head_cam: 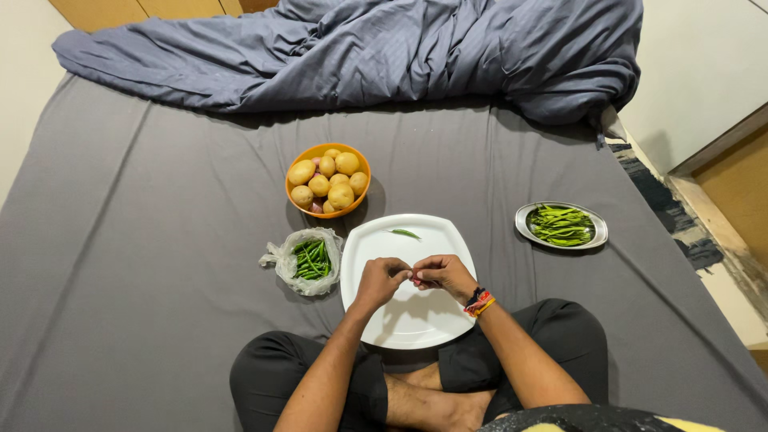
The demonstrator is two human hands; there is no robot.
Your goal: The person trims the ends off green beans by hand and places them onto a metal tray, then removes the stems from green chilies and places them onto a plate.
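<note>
Pinching together over the white plate, the left hand and right hand meet fingertip to fingertip; whatever they grip is too small to tell. One chilli lies on the plate, a bag of chillies just left.

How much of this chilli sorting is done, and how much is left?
Done, it seems: a heap of green chillies lies on the oval steel plate, and one green chilli on the white square plate. In hand: the left hand and right hand pinch something small between them, too small to tell. Left: more chillies in the clear plastic bag.
</note>
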